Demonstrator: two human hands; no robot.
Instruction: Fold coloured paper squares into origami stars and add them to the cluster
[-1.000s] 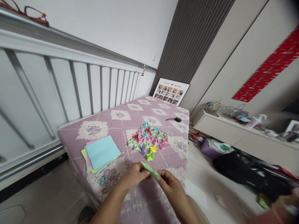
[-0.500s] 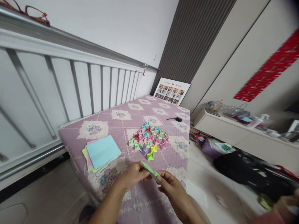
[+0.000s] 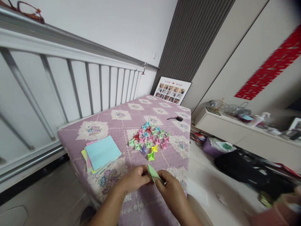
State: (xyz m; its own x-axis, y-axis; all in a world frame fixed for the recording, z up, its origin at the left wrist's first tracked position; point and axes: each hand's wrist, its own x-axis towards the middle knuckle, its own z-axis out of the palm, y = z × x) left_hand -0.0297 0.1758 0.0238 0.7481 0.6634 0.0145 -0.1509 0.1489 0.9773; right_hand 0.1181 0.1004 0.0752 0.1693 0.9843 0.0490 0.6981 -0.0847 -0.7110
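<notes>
A folded light green paper (image 3: 154, 173) is held above the near part of the cloth-covered table, between my two hands. My left hand (image 3: 136, 179) pinches its left side, and my right hand (image 3: 169, 185) grips its lower right end. Beyond the hands, several small folded paper stars (image 3: 151, 155) in green, pink, blue, red, yellow and purple stand grouped on the cloth. A stack of square paper sheets (image 3: 103, 153), light blue on top, lies to the left of my hands.
The table (image 3: 131, 125) has a purple floral cloth. A small black object (image 3: 179, 118) lies near its right edge. White railing (image 3: 77, 84) runs along the left, a photo board (image 3: 172, 90) leans behind, and a purple bin (image 3: 210, 148) is on the right.
The green paper has been turned more upright and shows a broader face. My right hand has shifted slightly and its fingers have closed in around the paper.
</notes>
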